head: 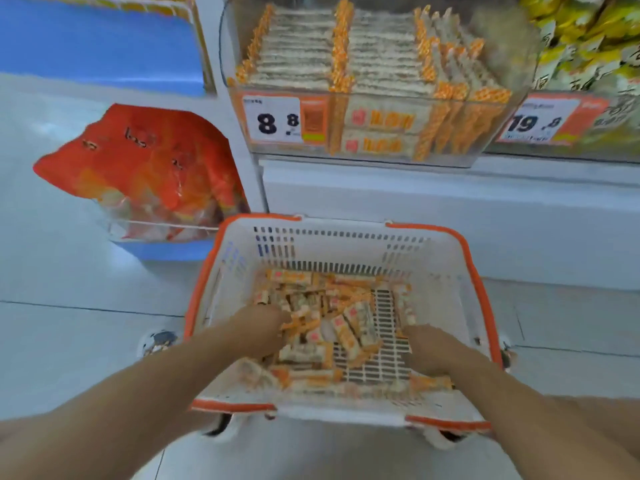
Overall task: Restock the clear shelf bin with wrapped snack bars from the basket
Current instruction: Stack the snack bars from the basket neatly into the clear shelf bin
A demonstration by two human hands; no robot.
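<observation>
both hands in basket (446, 271): left hand (265, 322) grips snack bars (349, 323) at 9 o'clock, right hand (427, 348) grip unclear (blurred). risk: loose grab drops bars en route to clear bin (498, 109) at 12.

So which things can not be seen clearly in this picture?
- Head view: fingertips of left hand and right hand are buried among the snack bars; grip unclear.
- Bar labels: blurred.
- Clear shelf bin: back cut by top edge.
- Basket handles: hidden below its rim.
</observation>
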